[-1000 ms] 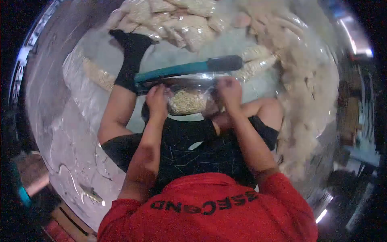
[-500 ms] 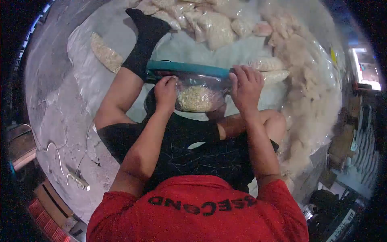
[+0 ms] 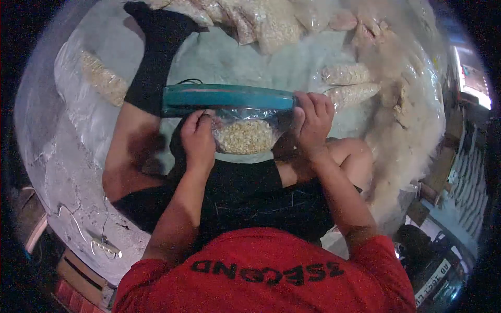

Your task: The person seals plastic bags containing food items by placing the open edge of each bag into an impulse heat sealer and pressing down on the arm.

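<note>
A clear plastic bag (image 3: 245, 137) of pale, small pieces lies between my hands, its upper edge at a teal bar-shaped sealer (image 3: 224, 98). My left hand (image 3: 198, 136) pinches the bag's left upper corner, just below the sealer. My right hand (image 3: 314, 119) is closed around the right end of the sealer's arm, which hides that end. The arm lies down along the base, above the bag. The bag's right upper corner is partly hidden by my right hand.
Filled bags (image 3: 271, 26) are heaped beyond the sealer. Two more bags (image 3: 352, 83) lie at the right, beside a long pile of pale material (image 3: 399, 120). Another bag (image 3: 104, 78) is left of my socked foot (image 3: 156, 47). A power strip (image 3: 107, 249) lies lower left.
My right hand has gone from the bag's right corner to the sealer's arm, which has come down flat. My left hand has stayed on the bag. The view has shifted.
</note>
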`<state>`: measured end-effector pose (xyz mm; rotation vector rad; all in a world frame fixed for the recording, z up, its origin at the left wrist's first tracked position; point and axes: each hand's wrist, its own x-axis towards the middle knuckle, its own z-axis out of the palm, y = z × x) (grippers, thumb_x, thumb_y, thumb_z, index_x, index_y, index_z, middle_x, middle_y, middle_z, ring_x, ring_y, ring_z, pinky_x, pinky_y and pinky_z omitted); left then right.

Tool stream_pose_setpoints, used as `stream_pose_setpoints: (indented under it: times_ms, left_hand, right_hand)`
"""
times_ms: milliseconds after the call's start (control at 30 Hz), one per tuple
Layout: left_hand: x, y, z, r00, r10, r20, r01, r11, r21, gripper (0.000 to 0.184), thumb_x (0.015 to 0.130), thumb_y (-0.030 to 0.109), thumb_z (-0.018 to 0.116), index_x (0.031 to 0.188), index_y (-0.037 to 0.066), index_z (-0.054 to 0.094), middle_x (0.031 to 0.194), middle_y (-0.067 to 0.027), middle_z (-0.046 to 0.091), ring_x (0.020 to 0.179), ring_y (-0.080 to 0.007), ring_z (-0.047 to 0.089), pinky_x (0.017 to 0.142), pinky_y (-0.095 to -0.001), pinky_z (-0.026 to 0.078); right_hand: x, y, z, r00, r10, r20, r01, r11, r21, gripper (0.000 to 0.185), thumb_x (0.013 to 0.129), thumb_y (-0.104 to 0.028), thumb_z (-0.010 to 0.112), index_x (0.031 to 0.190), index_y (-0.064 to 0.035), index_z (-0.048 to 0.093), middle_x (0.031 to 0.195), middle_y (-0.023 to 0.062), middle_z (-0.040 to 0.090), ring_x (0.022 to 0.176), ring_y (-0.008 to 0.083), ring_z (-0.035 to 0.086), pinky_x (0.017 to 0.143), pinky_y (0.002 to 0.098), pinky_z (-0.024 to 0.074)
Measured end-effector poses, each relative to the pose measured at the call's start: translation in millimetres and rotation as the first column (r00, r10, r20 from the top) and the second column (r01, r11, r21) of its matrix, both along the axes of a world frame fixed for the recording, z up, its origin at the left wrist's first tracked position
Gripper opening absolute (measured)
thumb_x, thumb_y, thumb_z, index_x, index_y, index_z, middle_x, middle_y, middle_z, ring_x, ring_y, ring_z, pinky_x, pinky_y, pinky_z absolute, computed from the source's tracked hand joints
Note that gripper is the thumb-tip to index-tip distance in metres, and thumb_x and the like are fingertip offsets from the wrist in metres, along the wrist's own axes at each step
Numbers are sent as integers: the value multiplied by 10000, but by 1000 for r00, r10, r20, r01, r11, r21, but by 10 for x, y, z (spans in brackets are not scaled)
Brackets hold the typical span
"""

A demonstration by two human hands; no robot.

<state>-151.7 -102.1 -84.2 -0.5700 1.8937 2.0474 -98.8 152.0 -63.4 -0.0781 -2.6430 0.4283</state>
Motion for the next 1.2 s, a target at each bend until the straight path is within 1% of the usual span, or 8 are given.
stream_pose_setpoints:
  times_ms: [67, 200, 433, 733, 933, 1000, 1100, 1200]
  left_hand:
    - [-22, 5, 54, 999, -12, 32, 13, 999, -33, 123, 952, 95, 602, 963, 4, 684, 837, -39, 668, 779, -129, 603, 748, -285, 469]
    - [-4, 15, -39, 989, 101, 104, -119, 975, 190, 111, 964, 80, 602, 982, 6, 682, 864, -38, 670, 781, -119, 595, 752, -272, 471]
    - [0, -16, -43, 994, 57, 93, -67, 992, 104, 142, 975, 81, 577, 1034, 3, 681, 905, -44, 670, 825, -133, 612, 781, -278, 481]
    - [-2, -12, -96, 992, 73, 103, -91, 977, 192, 130, 961, 102, 593, 1002, 3, 666, 850, -52, 670, 766, -127, 585, 748, -280, 445]
    - [18, -57, -63, 971, -127, -204, 99, 985, -140, 134, 951, 122, 619, 990, 4, 669, 830, -60, 675, 776, -143, 603, 738, -300, 472]
    - [20, 14, -2, 999, 20, -31, -19, 999, 34, 132, 952, 124, 618, 975, 3, 667, 826, -63, 675, 771, -149, 604, 734, -309, 480]
    - [28, -29, -190, 996, 29, -84, -15, 986, 166, 154, 955, 152, 625, 967, 4, 662, 827, -60, 674, 755, -149, 596, 734, -303, 472]
    - [46, -40, 18, 994, -62, -91, 65, 997, 32, 187, 958, 186, 622, 947, 4, 663, 837, -58, 673, 753, -148, 591, 737, -305, 467]
  right_hand:
    - [0, 13, -15, 1000, -8, 26, 7, 1000, 9, 347, 969, -342, 531, 1159, -96, 685, 1043, 123, 615, 1023, 348, 560, 952, 484, 416]
    - [17, 25, -70, 998, -15, 61, 13, 999, 47, 374, 979, -351, 515, 1194, -91, 676, 1059, 119, 609, 1035, 343, 552, 974, 485, 405]
    - [31, 23, -82, 991, -41, 125, 30, 995, 95, 449, 1031, -391, 399, 1191, -66, 663, 1086, 146, 610, 1081, 331, 553, 1016, 476, 367]
    - [20, 42, -77, 999, 30, -19, -30, 1000, 0, 344, 955, -327, 539, 1136, -65, 669, 1012, 141, 601, 990, 375, 548, 928, 505, 424]
    - [59, -46, 42, 999, -33, -13, 33, 999, 2, 299, 920, -267, 561, 1119, -70, 665, 1042, 144, 617, 1044, 375, 541, 941, 513, 431]
    - [59, -58, 71, 998, -31, -55, 31, 1000, 0, 292, 912, -261, 568, 1114, -73, 665, 1045, 142, 617, 1046, 374, 542, 942, 512, 432]
    - [93, -64, 58, 996, -42, -85, 43, 999, 17, 276, 903, -248, 578, 1103, -79, 665, 1049, 141, 619, 1046, 373, 547, 941, 508, 435]
    - [122, -85, 106, 996, -53, -71, 55, 998, 26, 265, 902, -240, 585, 1101, -83, 665, 1050, 145, 620, 1045, 375, 551, 934, 507, 439]
